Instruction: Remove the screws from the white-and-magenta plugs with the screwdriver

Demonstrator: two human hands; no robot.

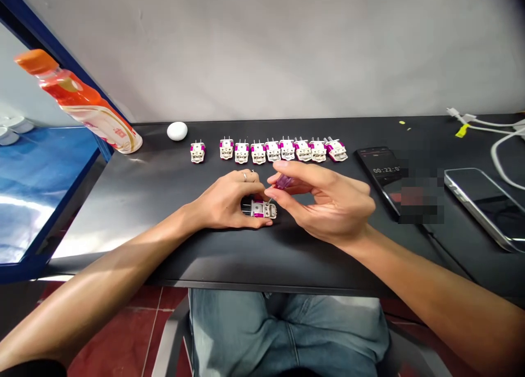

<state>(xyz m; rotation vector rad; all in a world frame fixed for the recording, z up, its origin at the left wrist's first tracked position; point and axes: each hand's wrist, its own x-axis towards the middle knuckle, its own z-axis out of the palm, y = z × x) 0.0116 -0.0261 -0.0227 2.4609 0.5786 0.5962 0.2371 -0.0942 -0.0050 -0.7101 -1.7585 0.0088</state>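
Plug (262,208) in left hand (227,199), near right hand (334,202)

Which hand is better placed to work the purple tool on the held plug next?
Right, most likely: the right hand already pinches the tool, its shaft angled down toward the plug, while the left hand is occupied gripping that plug.

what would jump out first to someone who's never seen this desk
Probably the bright orange bottle at the far left of the black table, looking slanted in this view. Next, the line of small white-and-purple units towards the back, one set apart at its left end. Then the middle foreground, where the left hand holds a similar unit and the right hand pinches a purple-handled tool.
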